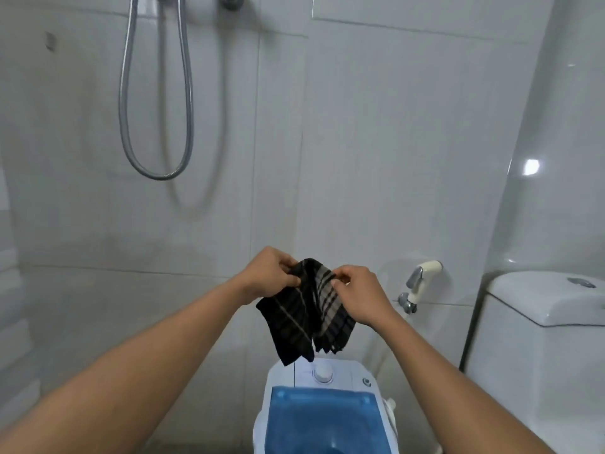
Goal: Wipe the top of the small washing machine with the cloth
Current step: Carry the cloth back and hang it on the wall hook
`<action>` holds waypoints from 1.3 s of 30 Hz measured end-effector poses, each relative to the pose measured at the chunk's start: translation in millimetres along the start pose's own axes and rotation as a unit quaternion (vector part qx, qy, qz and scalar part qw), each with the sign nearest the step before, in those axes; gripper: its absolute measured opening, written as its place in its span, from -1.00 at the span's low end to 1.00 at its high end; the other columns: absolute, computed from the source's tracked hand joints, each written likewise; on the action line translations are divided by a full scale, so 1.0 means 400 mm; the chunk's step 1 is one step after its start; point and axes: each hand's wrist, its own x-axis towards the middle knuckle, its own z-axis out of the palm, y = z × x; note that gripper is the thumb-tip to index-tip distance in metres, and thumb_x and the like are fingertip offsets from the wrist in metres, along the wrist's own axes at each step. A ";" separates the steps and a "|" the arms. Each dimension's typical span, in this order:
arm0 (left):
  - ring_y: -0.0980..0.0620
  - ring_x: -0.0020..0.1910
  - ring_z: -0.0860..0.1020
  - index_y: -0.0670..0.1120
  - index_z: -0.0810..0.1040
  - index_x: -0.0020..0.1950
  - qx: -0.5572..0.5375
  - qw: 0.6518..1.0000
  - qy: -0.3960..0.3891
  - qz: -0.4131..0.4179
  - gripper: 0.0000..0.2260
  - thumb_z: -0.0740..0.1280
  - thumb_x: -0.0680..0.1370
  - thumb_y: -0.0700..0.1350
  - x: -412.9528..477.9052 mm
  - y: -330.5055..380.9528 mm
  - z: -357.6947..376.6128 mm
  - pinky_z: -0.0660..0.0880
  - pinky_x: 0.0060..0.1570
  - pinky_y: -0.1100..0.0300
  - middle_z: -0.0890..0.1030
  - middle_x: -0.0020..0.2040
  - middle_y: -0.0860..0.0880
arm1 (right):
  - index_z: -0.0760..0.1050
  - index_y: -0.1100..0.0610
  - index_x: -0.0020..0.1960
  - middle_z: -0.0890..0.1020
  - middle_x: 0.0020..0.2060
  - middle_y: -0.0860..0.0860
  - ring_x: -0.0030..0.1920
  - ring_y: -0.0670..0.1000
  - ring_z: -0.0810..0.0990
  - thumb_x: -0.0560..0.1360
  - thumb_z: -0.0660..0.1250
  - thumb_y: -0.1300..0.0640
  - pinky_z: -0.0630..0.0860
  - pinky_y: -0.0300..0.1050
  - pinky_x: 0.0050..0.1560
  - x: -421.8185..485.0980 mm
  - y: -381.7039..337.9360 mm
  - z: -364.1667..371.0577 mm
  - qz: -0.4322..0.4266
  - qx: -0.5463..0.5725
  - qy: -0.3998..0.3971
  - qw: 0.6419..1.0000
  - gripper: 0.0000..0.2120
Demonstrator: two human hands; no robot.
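Observation:
A dark checked cloth [304, 316] with beige stripes hangs in the air between both hands. My left hand [266, 273] pinches its upper left edge and my right hand [361, 294] pinches its upper right edge. Directly below stands the small washing machine [284, 378], white with a translucent blue lid [320, 417] and a round white knob [323, 371] at the back of its top. The cloth's lower corners dangle just above the knob, apart from the machine's top.
A white toilet with its cistern [540, 306] stands at the right. A bidet sprayer [422, 278] is mounted on the wall beside it. A metal shower hose [157, 126] loops down the white tiled wall at the upper left.

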 end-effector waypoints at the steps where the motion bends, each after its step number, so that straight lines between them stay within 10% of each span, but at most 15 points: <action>1: -0.05 -0.08 0.70 -0.11 0.65 0.06 0.036 0.999 0.003 0.013 -0.83 0.46 0.51 -0.29 0.009 0.021 -0.026 0.64 -0.02 0.09 0.72 -0.04 -0.11 | 0.64 0.12 0.08 0.68 -0.05 -0.01 -0.06 -0.05 0.59 0.57 0.26 0.20 0.42 -0.24 -0.11 0.022 -0.010 -0.026 -0.010 -0.028 -0.008 1.000 -0.81; 13: 0.14 -0.14 0.58 0.11 0.60 -0.13 0.317 0.931 0.031 0.176 -0.80 0.42 0.53 -0.21 0.144 0.118 -0.224 0.48 -0.10 0.22 0.62 -0.17 0.17 | 0.48 -0.11 0.03 0.58 0.03 -0.17 -0.09 -0.14 0.54 0.59 0.18 0.27 0.52 -0.08 0.03 0.270 -0.090 -0.192 -0.199 -0.166 -0.110 0.960 -0.72; 25: 0.15 0.15 0.55 0.12 0.57 0.30 0.431 0.894 -0.077 0.096 -0.64 0.35 0.55 -0.18 0.271 0.488 -0.589 0.29 0.20 0.10 0.55 0.31 0.19 | 0.49 -0.09 0.34 0.50 0.23 -0.12 0.11 -0.03 0.56 0.51 0.16 0.36 0.51 -0.07 0.14 0.569 -0.458 -0.424 -0.209 -0.199 -0.279 0.916 -0.47; 39: 0.04 0.20 0.55 0.07 0.55 0.30 0.461 0.887 -0.021 -0.018 -0.63 0.27 0.54 -0.21 0.118 0.770 -1.197 0.35 0.21 -0.02 0.58 0.26 0.11 | 0.41 -0.11 0.35 0.44 0.14 -0.06 -0.14 0.10 0.54 0.45 0.19 0.39 0.54 0.06 -0.16 0.787 -1.134 -0.483 -0.321 -0.237 -0.297 0.867 -0.42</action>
